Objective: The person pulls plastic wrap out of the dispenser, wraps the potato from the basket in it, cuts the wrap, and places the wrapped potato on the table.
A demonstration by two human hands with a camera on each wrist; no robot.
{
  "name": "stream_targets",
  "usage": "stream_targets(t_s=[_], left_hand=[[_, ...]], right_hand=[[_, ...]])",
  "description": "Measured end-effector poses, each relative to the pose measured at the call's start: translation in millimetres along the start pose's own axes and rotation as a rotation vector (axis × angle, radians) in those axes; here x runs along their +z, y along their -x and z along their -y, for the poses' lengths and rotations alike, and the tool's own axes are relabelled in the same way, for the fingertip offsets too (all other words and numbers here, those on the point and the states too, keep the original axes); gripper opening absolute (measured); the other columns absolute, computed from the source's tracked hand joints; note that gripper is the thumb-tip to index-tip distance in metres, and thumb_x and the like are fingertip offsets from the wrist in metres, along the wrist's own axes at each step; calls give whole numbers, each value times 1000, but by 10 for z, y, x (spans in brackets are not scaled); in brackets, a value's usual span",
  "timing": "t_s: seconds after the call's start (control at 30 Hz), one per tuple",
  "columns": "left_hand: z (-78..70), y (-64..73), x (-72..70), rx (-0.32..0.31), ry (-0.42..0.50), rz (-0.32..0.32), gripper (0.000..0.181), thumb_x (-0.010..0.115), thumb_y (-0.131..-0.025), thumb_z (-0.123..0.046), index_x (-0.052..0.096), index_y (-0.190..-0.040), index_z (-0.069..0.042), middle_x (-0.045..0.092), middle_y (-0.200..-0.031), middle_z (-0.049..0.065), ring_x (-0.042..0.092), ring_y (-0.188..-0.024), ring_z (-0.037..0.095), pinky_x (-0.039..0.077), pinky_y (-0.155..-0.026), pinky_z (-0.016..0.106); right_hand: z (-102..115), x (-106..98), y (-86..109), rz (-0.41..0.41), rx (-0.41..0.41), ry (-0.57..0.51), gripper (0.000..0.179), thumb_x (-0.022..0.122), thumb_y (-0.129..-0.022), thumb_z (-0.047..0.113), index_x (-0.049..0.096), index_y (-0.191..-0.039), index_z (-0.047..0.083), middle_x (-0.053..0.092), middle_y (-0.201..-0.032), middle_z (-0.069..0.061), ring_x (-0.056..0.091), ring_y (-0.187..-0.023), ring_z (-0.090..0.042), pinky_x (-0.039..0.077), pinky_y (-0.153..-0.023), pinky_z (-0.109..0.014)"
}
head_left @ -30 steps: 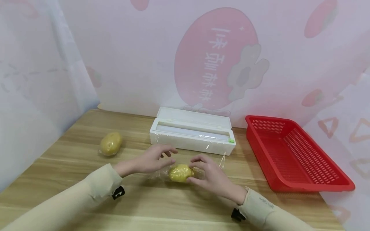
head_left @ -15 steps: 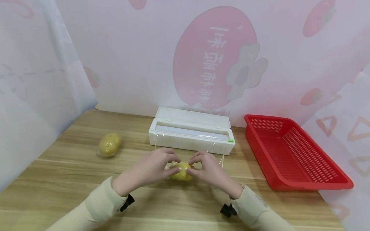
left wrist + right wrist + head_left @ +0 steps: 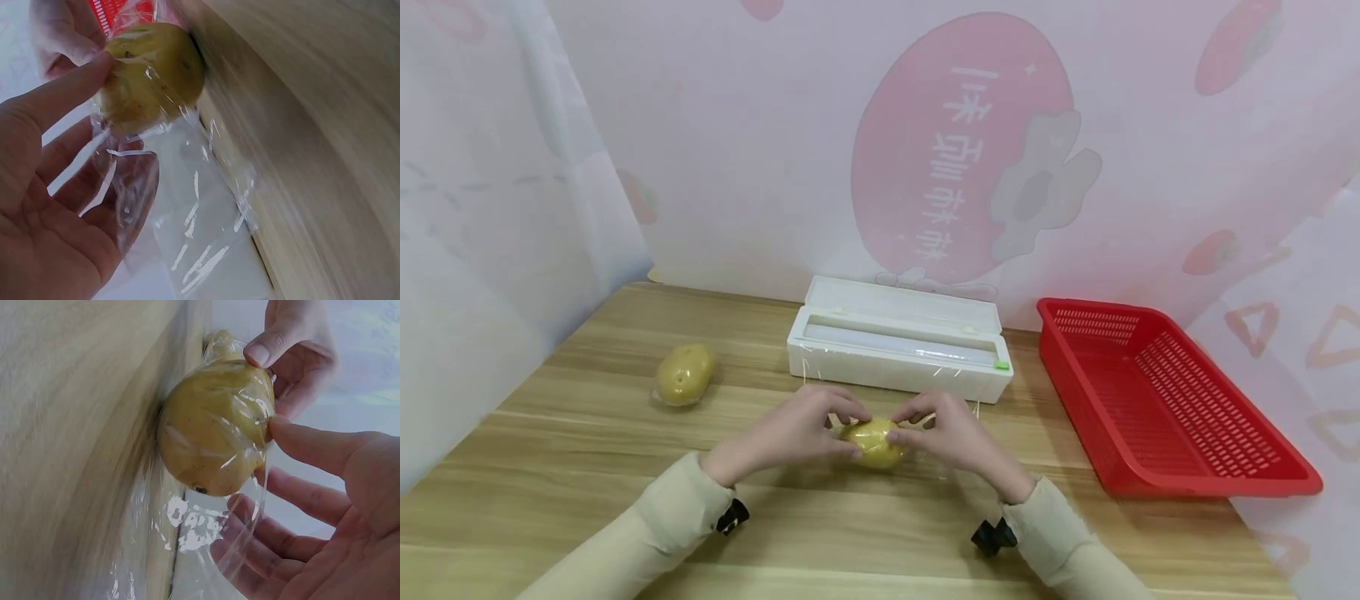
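A yellow potato (image 3: 876, 444) lies on the wooden table in front of me, with clear plastic wrap drawn over it. My left hand (image 3: 801, 427) holds its left side, the thumb on the near face and the fingers behind. From the other side my right hand (image 3: 953, 429) grips the potato between thumb and fingers. Loose plastic wrap (image 3: 203, 225) spreads from the potato past the left fingers in the left wrist view. More of the film (image 3: 194, 528) hangs by the right fingers in the right wrist view.
Behind the hands stands a white plastic wrap box (image 3: 898, 379), its lid raised and a roll inside. Another wrapped potato (image 3: 685, 375) lies at the left. A red basket (image 3: 1078, 408) sits at the right, near a printed cloth backdrop (image 3: 745, 167).
My left hand has come in from the left onto the potato, and both hands now hold it. The film has been gathered closer around it. The box, basket and other potato have stayed put.
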State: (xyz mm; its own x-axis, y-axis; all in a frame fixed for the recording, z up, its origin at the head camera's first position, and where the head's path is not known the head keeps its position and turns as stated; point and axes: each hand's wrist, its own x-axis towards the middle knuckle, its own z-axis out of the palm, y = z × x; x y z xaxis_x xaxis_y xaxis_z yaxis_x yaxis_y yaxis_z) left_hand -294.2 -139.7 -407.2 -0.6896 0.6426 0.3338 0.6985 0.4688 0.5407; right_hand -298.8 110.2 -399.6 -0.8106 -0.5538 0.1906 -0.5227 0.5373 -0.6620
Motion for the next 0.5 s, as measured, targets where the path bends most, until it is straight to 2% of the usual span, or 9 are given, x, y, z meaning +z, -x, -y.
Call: stream_targets(t_s=[0.17,0.3,0.5], left_hand=[[88,-3,-18,-6,35,10,41,82,-82,-20,71,-118,-5,68,-117,4,64,-100,16,56,-78,34],[141,-4,-17,-19,67,24,39,77,-88,-18,68,-123,-5,68,-116,-1,63,-99,11,55,-79,34],[185,-2,1,-21,85,37,34,72,-91,-14,67,-124,-7,68,-115,-4,63,-97,9,54,-81,34]], right_hand=[[5,-26,1,6,7,41,30,81,-83,29,75,-105,9,69,-105,-1,62,-100,-24,54,-81,-40],[66,-18,24,-23,-3,129,43,86,-77,31,73,-112,10,66,-112,-1,58,-107,-22,49,-90,-45],[132,29,56,-107,-93,209,56,90,-72,27,69,-121,9,57,-120,-4,52,-112,-23,45,-94,-46]])
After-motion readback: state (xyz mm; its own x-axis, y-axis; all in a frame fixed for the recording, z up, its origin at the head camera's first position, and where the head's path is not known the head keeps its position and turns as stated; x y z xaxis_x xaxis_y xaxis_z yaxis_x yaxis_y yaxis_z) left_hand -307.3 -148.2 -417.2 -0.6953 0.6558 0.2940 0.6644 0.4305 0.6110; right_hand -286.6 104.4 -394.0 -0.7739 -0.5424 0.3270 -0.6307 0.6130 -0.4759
